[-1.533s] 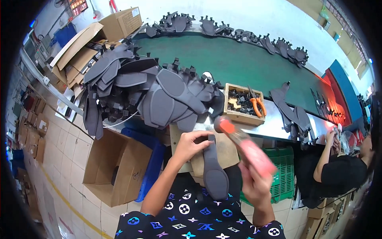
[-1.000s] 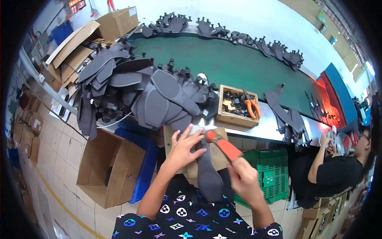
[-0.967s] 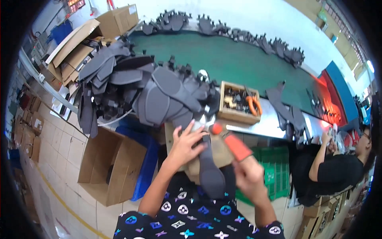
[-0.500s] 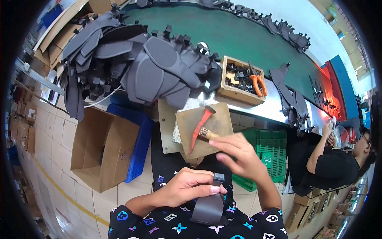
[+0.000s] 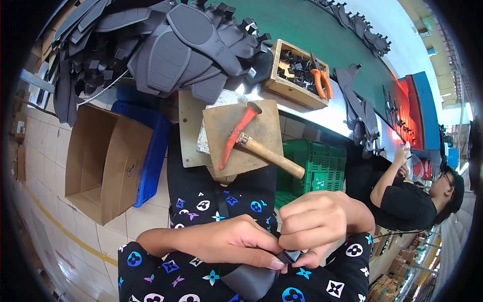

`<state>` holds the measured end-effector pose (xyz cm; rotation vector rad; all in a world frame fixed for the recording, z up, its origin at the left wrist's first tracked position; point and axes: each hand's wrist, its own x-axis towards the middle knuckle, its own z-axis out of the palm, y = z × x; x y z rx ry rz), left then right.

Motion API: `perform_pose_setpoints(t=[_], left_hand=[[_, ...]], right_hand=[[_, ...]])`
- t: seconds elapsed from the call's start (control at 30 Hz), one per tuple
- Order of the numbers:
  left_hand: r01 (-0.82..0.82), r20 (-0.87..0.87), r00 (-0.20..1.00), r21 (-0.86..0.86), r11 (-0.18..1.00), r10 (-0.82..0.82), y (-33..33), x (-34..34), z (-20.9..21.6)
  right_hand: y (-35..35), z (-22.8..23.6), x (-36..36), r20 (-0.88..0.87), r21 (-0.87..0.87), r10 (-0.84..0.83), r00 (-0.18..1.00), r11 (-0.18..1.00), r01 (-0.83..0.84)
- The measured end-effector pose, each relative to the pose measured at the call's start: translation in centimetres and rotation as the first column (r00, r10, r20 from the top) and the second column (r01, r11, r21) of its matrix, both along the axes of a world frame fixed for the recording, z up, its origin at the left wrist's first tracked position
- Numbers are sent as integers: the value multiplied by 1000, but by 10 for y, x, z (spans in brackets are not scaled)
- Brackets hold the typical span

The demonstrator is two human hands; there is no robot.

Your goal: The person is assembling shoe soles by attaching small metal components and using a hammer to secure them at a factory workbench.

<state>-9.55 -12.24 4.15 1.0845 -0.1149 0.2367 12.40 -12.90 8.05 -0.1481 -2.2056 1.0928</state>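
My left hand (image 5: 226,244) is closed around the narrow end of a dark grey moulded piece (image 5: 249,279) held low over my lap. At that end sits a small black clip (image 5: 293,257), pinched by the fingers of my right hand (image 5: 314,221). The two hands almost meet there, and their fingers partly hide the clip. Beyond them a hammer (image 5: 269,153) with a red head and wooden handle lies on a square tan board (image 5: 269,121). Neither hand touches the hammer.
Similar grey pieces (image 5: 171,55) are heaped on the table at left. A wooden box (image 5: 297,93) holds black clips and orange-handled pliers (image 5: 321,83). Below stand a cardboard box (image 5: 118,166), a blue bin (image 5: 151,176) and a green crate (image 5: 322,166). A co-worker (image 5: 407,196) sits at right.
My right hand has left the hammer's handle and come down to the clip beside my left hand. The view has shifted, so the table and board sit higher and further left.
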Motion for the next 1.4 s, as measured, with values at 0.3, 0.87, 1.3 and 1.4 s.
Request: perform_pose_setpoints(t=[0.3, 0.87, 1.3, 1.4], left_hand=[[-154, 3, 988, 81, 985, 155, -6, -10, 9], [-273, -463, 857, -35, 961, 226, 12, 36, 4], [434, 399, 259, 765, -475, 880, 211, 109, -17], [461, 270, 277, 805, -374, 922, 213, 67, -42]], right_hand=[[1, -11, -4, -31, -31, -2, 1000, 1000, 1], [-34, -39, 33, -133, -130, -945, 298, 315, 940], [203, -149, 429, 571, 246, -584, -577, -549, 799], [231, -117, 356, 735, 383, -437, -519, -364, 849]])
